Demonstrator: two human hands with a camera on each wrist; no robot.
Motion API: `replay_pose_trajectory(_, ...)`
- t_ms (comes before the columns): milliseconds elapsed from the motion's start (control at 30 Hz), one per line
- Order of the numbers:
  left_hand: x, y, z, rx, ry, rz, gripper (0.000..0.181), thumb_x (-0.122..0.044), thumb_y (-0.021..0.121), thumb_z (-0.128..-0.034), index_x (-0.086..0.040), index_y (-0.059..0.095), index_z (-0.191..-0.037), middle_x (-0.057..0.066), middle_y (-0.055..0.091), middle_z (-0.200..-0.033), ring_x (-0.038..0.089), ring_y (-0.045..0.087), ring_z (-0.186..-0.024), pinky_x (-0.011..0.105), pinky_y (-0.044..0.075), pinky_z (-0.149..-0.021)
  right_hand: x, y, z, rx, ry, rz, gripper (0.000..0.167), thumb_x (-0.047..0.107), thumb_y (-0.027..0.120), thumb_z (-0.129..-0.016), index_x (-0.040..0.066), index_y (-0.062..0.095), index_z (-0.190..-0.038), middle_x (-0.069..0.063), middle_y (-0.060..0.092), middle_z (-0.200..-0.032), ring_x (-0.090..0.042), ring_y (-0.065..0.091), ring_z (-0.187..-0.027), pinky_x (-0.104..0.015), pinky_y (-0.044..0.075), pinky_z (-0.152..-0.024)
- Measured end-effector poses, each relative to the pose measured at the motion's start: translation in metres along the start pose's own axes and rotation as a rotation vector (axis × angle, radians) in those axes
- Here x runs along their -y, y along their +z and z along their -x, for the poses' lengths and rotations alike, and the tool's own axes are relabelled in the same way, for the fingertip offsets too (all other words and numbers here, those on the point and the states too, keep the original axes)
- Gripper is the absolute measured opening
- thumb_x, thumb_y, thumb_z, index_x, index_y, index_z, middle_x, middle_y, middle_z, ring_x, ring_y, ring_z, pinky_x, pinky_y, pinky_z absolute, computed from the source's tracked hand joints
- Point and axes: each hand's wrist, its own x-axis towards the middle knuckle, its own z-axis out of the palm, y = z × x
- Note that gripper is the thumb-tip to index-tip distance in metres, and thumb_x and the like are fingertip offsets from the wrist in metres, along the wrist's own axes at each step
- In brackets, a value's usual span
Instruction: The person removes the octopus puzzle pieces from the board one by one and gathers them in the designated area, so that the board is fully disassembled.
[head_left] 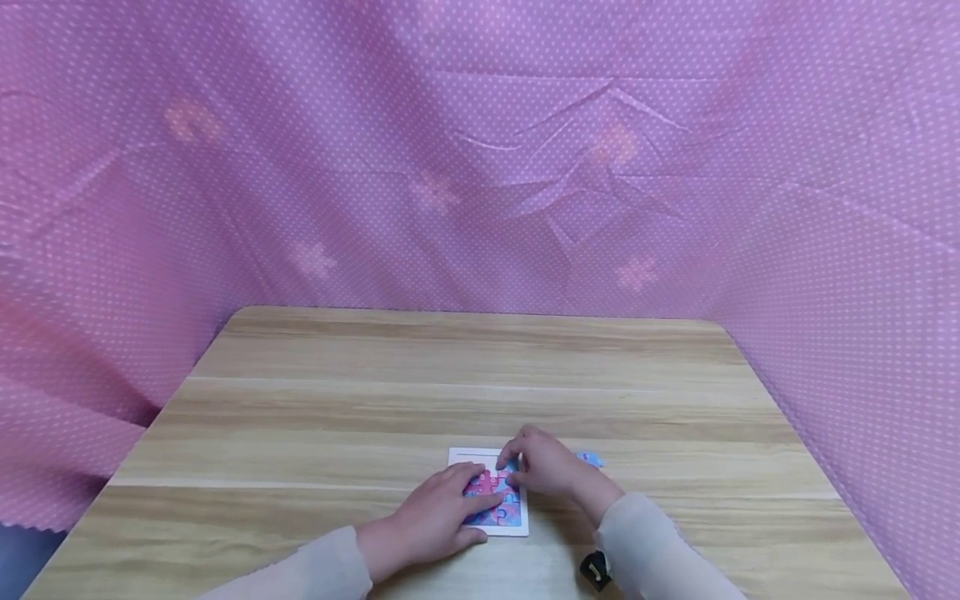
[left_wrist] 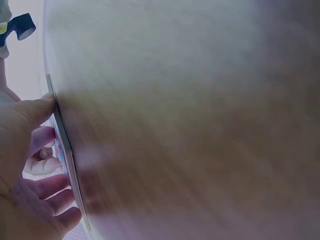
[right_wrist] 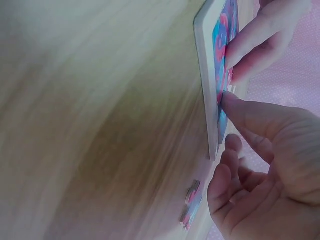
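Note:
A small jigsaw puzzle with pink and blue pieces lies in a white-rimmed tray (head_left: 517, 531) near the table's front edge. My left hand (head_left: 438, 510) rests across the tray's left part, its fingers spread and fairly straight over the pieces. At the upper right of the tray, my right hand (head_left: 553, 468) pinches a blue puzzle piece (right_wrist: 223, 129) between thumb and index finger. That piece sits at the tray's end, partly hidden by the fingers. Just right of the right hand is a loose puzzle piece (head_left: 590, 458), lying flat on the wood.
The wooden table (head_left: 360, 392) extends behind and to both sides of the tray. A pink dotted curtain (head_left: 480, 208) hangs around its back and sides. A black band (head_left: 596, 570) shows at the right sleeve.

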Motion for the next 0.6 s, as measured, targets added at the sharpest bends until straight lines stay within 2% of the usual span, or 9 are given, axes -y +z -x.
replay_pose_trajectory(167,0.0,0.0,0.0,-0.009,-0.004,-0.01,0.052,-0.044,0.064,-0.0879,-0.032,0.053,-0.137,0.015,0.04,-0.142,0.032,0.038,-0.131,0.047,0.035,-0.103,0.002,0.0,0.0,-0.011,0.011,-0.005,0.015,0.009,0.073,-0.082,0.021,0.072,-0.091,0.002,0.051,-0.096,-0.013,0.049,-0.077,-0.027,0.044,-0.065)
replay_pose_trajectory(267,0.0,0.001,0.0,-0.014,-0.003,-0.016,0.052,-0.045,0.064,-0.0877,-0.032,0.053,-0.137,0.015,0.041,-0.142,0.032,0.038,-0.131,0.048,0.036,-0.103,0.0,-0.001,-0.001,-0.009,0.019,-0.034,0.015,0.009,0.072,-0.083,0.022,0.071,-0.092,0.003,0.054,-0.093,-0.012,0.05,-0.076,-0.028,0.045,-0.066)
replay_pose_trajectory(600,0.001,0.001,0.001,0.005,-0.002,0.01,0.051,-0.044,0.064,-0.089,-0.033,0.052,-0.137,0.013,0.04,-0.143,0.03,0.036,-0.131,0.048,0.036,-0.102,-0.012,-0.002,-0.003,-0.044,0.045,-0.202,0.02,0.005,0.068,-0.086,0.018,0.068,-0.101,0.008,0.062,-0.09,-0.013,0.056,-0.085,-0.031,0.049,-0.076)
